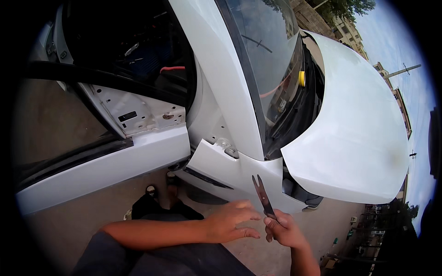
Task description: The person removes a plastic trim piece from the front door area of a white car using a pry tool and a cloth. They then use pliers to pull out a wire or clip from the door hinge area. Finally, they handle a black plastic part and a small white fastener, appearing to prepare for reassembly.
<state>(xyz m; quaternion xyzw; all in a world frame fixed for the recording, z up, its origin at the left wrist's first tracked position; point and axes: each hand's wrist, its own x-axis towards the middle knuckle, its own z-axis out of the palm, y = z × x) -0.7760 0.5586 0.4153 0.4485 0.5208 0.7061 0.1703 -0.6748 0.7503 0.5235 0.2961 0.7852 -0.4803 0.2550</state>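
Ground (338, 214) of dull grey-brown, smooth like concrete, spreads under a white car in an open-air yard; beyond it stand pale buildings (347, 33), leafy branches (352, 7) and a utility pole (404, 70) against a blue, cloud-streaked sky (391, 39), all bent by the lens. Any lettering on the car or the tool is too small to make out. Glossy painted metal forms the curved hood (352, 129), which stands raised from the fender (239, 168) with a dark gap between; the windshield (264, 50) is glassy and reflective, a yellow object (302, 78) near its base. The front door (101, 172) hangs open, and pierced white sheet metal (152, 112) shows behind it. Near the fender's lower edge, the right hand (282, 230) grips a flat, dark forked tool (264, 197) by its lower end, prongs pointing up and slightly left. Just beside it the left hand (232, 221) is loosely spread, fingers bent, thumb apart, holding nothing visible. Dark grey cloth (179, 262) covers the person's lap.
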